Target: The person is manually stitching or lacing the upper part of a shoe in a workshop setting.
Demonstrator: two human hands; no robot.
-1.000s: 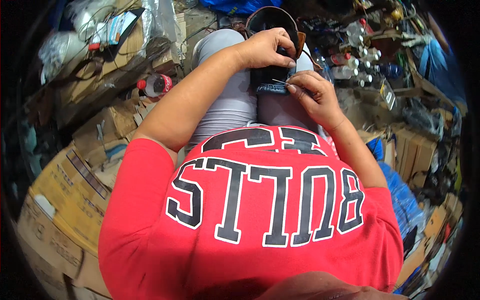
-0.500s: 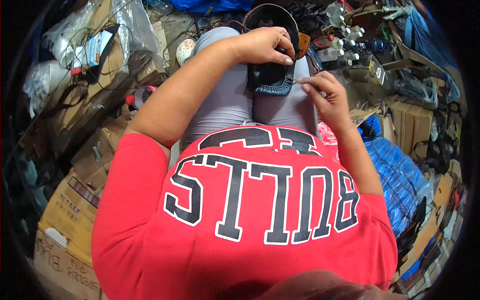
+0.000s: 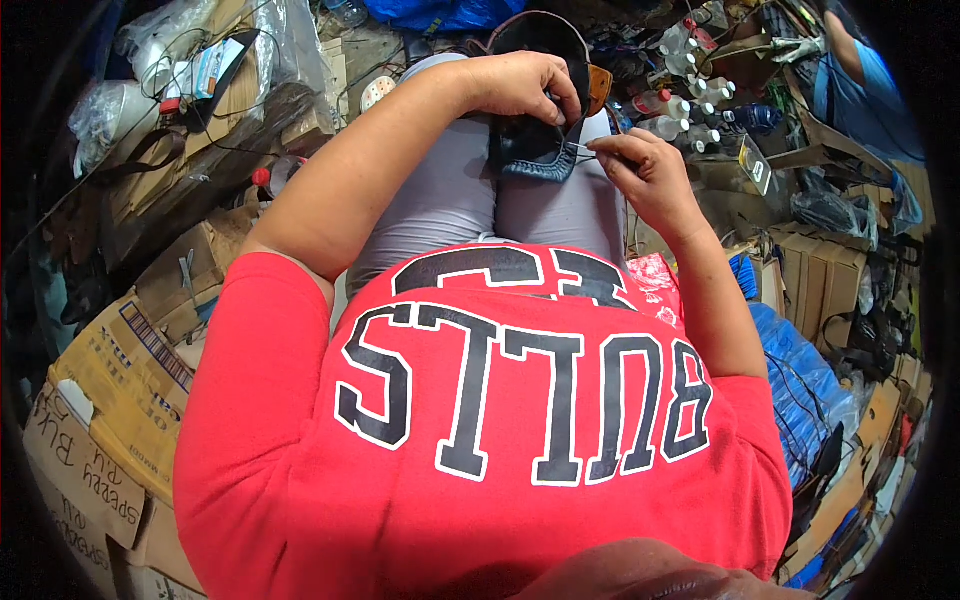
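A dark leather shoe (image 3: pixel 537 166) rests across my grey-trousered thighs. Along its near, rounded end runs a gathered, stitched edge, and a tan leather patch (image 3: pixel 598 90) shows at its right side. My left hand (image 3: pixel 528 88) reaches over the shoe from the left, its fingers curled and closed on it; the fingertips are partly hidden. To the right, the thumb and forefinger of my right hand (image 3: pixel 650 178) pinch a thin, pale needle (image 3: pixel 582 148), whose far end meets the stitched edge. Whether thread runs from it is too fine to tell.
Several capped plastic bottles (image 3: pixel 690 115) crowd the floor at the far right. A blue plastic bag (image 3: pixel 790 370) and cardboard (image 3: pixel 815 265) lie to my right. Flattened boxes (image 3: pixel 125 380) and clear plastic wrap (image 3: pixel 290 60) are at left. Another person's arm (image 3: pixel 845 45) shows top right.
My right hand has come slightly closer to the shoe, and the needle now shows clearly against the stitched edge. The left hand keeps its hold. The whole view has shifted a little.
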